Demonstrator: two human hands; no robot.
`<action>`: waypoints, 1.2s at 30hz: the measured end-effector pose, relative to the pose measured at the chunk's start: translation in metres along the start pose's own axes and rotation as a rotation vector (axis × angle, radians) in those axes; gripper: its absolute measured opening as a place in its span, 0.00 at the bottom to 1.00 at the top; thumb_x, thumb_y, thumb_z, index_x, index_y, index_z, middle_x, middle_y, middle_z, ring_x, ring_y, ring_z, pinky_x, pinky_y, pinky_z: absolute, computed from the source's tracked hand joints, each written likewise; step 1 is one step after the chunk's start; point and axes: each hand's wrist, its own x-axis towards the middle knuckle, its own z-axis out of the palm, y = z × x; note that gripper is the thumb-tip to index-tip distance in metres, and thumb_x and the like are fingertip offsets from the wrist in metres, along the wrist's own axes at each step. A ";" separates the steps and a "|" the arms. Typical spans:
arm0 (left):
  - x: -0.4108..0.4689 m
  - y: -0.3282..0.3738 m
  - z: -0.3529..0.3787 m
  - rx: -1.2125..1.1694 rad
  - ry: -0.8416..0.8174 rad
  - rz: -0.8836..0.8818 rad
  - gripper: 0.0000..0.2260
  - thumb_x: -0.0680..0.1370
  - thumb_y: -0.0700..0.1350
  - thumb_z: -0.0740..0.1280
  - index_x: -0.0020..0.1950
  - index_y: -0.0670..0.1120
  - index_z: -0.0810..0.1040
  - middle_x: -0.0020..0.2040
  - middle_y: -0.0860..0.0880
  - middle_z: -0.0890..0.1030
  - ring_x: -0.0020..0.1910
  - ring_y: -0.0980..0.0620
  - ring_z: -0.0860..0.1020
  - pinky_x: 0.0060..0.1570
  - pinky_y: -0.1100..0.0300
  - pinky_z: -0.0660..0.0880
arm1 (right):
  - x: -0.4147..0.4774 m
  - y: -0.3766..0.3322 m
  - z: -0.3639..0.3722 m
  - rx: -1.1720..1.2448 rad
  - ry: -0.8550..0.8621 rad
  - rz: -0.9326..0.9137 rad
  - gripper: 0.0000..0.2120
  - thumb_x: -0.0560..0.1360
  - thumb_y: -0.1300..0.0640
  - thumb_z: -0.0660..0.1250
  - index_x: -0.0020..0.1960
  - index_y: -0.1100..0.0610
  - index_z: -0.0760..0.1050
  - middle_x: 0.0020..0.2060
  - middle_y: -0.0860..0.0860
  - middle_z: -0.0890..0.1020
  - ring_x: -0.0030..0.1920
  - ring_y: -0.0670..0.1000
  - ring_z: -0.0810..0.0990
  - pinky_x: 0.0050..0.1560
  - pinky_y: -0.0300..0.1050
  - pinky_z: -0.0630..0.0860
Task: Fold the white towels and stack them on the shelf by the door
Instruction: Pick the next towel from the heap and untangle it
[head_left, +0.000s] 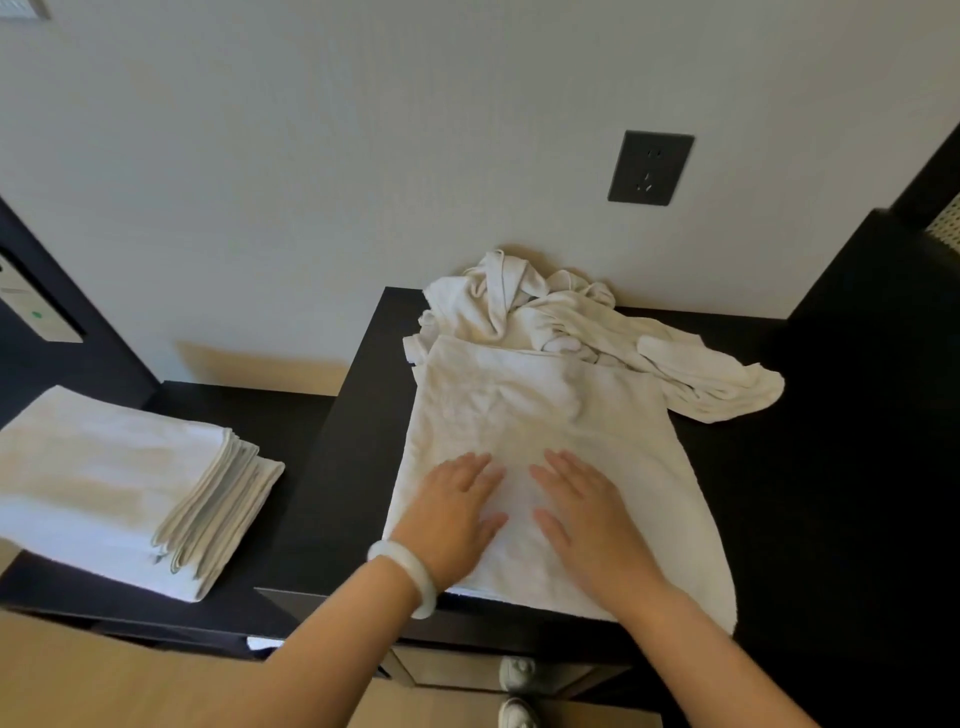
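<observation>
A white towel (545, 415) lies spread flat on the dark table top (353, 467), its near edge hanging slightly over the front. My left hand (457, 512) and my right hand (582, 512) both press flat on its near half, fingers straight, side by side. Behind it, against the wall, sits a crumpled heap of white towels (561, 312) with one end trailing to the right. A stack of folded white towels (119, 483) rests on the lower dark shelf (249, 415) at the left.
A dark wall socket (650, 167) is above the heap. A tall dark cabinet side (883, 364) bounds the table on the right. A door panel with a lock plate (31, 306) stands at the far left. Shoes (517, 675) show on the floor below.
</observation>
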 end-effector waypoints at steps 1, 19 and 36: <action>0.005 0.003 0.012 0.100 -0.057 -0.013 0.32 0.78 0.66 0.38 0.80 0.54 0.47 0.80 0.53 0.43 0.79 0.50 0.42 0.77 0.51 0.40 | 0.006 -0.006 0.013 -0.055 -0.057 0.000 0.25 0.80 0.45 0.53 0.73 0.52 0.70 0.72 0.51 0.71 0.72 0.53 0.70 0.74 0.48 0.57; 0.022 0.004 0.000 0.179 0.028 -0.142 0.38 0.72 0.61 0.26 0.80 0.50 0.42 0.80 0.50 0.39 0.79 0.48 0.38 0.74 0.51 0.35 | 0.011 -0.008 -0.001 -0.192 0.022 0.153 0.26 0.79 0.45 0.51 0.70 0.55 0.73 0.68 0.54 0.76 0.70 0.55 0.73 0.70 0.54 0.56; 0.092 -0.008 0.021 0.275 0.006 0.002 0.35 0.73 0.58 0.26 0.79 0.48 0.38 0.80 0.48 0.36 0.77 0.48 0.32 0.76 0.46 0.34 | 0.092 0.017 0.022 -0.064 -0.081 -0.065 0.40 0.76 0.37 0.31 0.80 0.58 0.53 0.80 0.52 0.54 0.80 0.50 0.49 0.77 0.43 0.36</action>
